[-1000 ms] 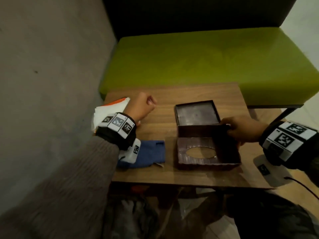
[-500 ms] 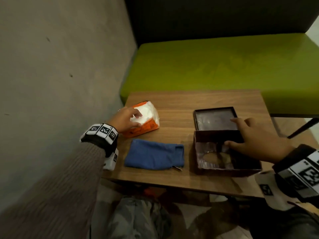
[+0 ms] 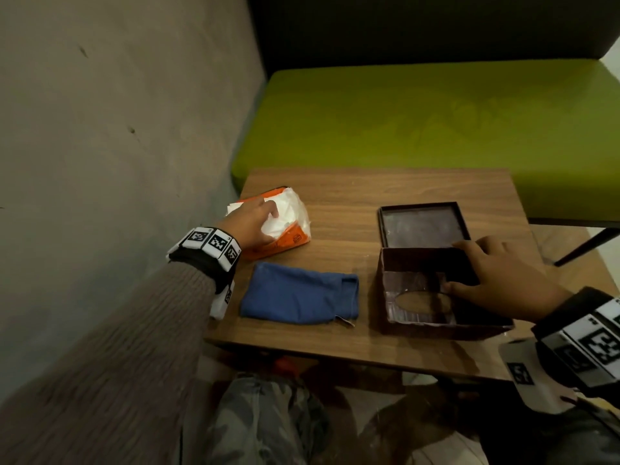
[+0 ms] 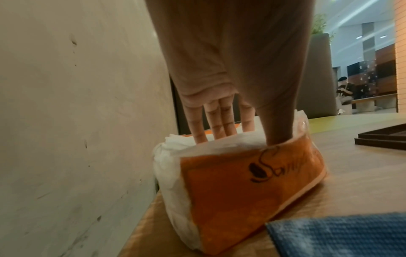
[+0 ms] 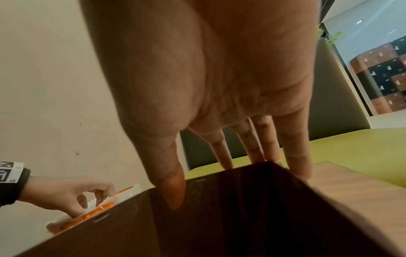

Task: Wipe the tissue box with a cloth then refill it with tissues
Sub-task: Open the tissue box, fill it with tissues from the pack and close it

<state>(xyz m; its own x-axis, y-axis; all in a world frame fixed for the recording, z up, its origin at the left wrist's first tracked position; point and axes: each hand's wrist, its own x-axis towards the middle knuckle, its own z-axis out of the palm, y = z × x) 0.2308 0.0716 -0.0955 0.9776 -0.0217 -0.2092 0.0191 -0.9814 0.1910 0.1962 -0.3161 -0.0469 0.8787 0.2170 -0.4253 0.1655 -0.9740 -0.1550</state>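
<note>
From the head camera I see my left hand (image 3: 253,218) reaching into the orange tissue pack (image 3: 283,236) at the table's (image 3: 352,193) far left corner, the blue cloth (image 3: 298,293) just in front of it. My right hand (image 3: 500,280) grasps the brown tissue box's (image 3: 419,325) far wall, with its lid (image 3: 423,223) lying just behind.

On the left wrist camera, my fingers (image 4: 211,120) and thumb dig into the white tissues (image 4: 169,167), seemingly pinching them.

On the right wrist camera, the thumb sits inside the box wall and the fingers (image 5: 294,153) outside.

You have bare table (image 3: 339,203) between the tissue pack (image 3: 285,229) and the open tissue box (image 3: 436,297), the blue cloth (image 3: 298,293) lying in the near gap, and the wall (image 3: 117,146) close along the pack's left side
</note>
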